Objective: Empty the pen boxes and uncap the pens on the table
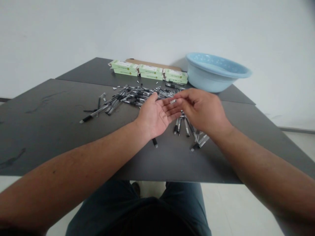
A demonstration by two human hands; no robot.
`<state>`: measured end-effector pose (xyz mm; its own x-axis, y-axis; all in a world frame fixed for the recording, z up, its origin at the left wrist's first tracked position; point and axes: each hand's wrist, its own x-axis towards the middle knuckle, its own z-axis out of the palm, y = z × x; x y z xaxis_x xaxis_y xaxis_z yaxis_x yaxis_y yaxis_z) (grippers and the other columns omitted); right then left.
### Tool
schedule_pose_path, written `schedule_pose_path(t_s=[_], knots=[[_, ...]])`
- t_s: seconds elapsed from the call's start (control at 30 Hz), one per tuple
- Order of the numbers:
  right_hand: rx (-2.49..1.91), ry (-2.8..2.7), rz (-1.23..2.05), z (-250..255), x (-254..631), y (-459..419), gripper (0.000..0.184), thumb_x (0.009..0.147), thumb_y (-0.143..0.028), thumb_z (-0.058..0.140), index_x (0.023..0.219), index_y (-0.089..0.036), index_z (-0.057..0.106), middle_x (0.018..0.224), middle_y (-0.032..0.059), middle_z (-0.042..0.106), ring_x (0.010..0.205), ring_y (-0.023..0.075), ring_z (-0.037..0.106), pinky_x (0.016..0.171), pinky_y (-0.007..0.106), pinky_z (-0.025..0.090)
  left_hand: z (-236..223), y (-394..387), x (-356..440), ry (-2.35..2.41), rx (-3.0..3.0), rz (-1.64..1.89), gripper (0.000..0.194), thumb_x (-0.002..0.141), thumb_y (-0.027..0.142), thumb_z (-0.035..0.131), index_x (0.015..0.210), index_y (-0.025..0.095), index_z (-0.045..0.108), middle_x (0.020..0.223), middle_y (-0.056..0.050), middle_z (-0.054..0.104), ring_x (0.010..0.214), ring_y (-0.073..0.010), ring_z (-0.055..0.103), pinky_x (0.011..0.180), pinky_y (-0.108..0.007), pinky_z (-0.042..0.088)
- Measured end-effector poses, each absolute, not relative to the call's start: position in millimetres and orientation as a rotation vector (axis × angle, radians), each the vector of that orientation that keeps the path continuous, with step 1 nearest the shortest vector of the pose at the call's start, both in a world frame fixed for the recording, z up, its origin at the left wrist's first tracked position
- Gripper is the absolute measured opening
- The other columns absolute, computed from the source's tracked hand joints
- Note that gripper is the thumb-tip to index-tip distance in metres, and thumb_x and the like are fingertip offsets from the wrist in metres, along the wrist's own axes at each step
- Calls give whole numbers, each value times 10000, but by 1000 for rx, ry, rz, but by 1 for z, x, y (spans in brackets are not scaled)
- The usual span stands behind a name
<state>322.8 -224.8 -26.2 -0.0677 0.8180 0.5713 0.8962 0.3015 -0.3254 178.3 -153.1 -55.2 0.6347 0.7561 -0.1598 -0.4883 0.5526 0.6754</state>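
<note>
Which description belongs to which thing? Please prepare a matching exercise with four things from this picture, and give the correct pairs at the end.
Things:
1. basin
2. boxes
3. left hand
4. pens

Descriptions:
A. open, palm showing
B. lying loosely in a heap on the dark table
C. light blue
D. pale green, stacked in twos

Pairs: 1-C; 2-D; 3-A; 4-B

Pens [137, 93], clear-barrelled with black grips, strewn flat in a criss-crossed heap on the table [61, 114]; small white piece [173, 101] at the right hand [204, 106].
</note>
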Motion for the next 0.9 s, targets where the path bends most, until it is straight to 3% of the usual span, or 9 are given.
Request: schedule_pose_path(t_s=[0.17, 0.3, 0.4, 0.53, 0.6, 0.67, 0.8, 0.9], knots=[[-1463, -2173, -30, -27, 318, -226, 244, 966, -160, 649, 1096, -222, 845, 1106, 78, 859, 999, 271, 793, 923, 418, 622, -54, -152, 177, 537, 621, 745, 649, 1119, 641, 280, 938, 183, 704, 908, -136, 795, 873, -230, 783, 788, -336, 651], [-1521, -1855, -150, -29, 317, -228, 296, 1030, -211, 607, 1219, -265, 828, 1209, 72, 846, 1106, 270, 778, 998, 435, 604, -54, -154, 177, 488, 622, 747, 650, 1108, 662, 297, 968, 187, 717, 958, -135, 808, 954, -240, 799, 876, -359, 658], [-1452, -2148, 3, -30, 316, -230, 225, 979, -185, 661, 1099, -247, 840, 1135, 57, 861, 1057, 259, 789, 979, 408, 604, -55, -155, 177, 550, 634, 732, 655, 1105, 664, 288, 957, 190, 715, 910, -134, 797, 929, -257, 799, 838, -373, 660], [-1467, -1905, -57, -31, 313, -230, 271, 1027, -184, 610, 1159, -262, 833, 1183, 51, 855, 1069, 238, 785, 964, 379, 596, -59, -154, 177, 521, 673, 736, 646, 1093, 688, 313, 969, 196, 712, 895, -131, 788, 924, -264, 788, 837, -383, 651], [-1396, -2054, 16, -33, 313, -229, 211, 980, -161, 655, 1040, -243, 840, 1080, 44, 863, 1002, 236, 791, 923, 363, 595, -60, -154, 177, 526, 701, 722, 659, 1070, 721, 340, 988, 188, 720, 875, -132, 780, 915, -280, 783, 831, -399, 650], [-1364, -2171, 139, -33, 318, -226, 206, 962, -148, 675, 1042, -235, 844, 1102, 33, 866, 1016, 232, 794, 942, 358, 588, -59, -153, 175, 528, 705, 712, 649, 1071, 695, 340, 980, 175, 717, 832, -125, 757, 876, -280, 774, 823, -404, 650], [-1438, -1866, 265, -34, 339, -218, 216, 1018, -269, 672, 1145, -241, 844, 1093, 29, 869, 953, 220, 798, 898, 364, 599, -50, -146, 166, 470, 849, 781, 527, 1067, 606, 442, 1042, 154, 711, 952, -142, 785, 987, -286, 779, 927, -435, 646], [-1437, -1804, 360, -40, 350, -214, 237, 1009, -269, 668, 1167, -235, 842, 1037, 22, 874, 944, 224, 809, 896, 368, 601, -46, -135, 156, 514, 1122, 886, 275, 1032, 403, 579, 1071, 159, 699, 1002, -113, 793, 972, -242, 780, 893, -396, 647]])
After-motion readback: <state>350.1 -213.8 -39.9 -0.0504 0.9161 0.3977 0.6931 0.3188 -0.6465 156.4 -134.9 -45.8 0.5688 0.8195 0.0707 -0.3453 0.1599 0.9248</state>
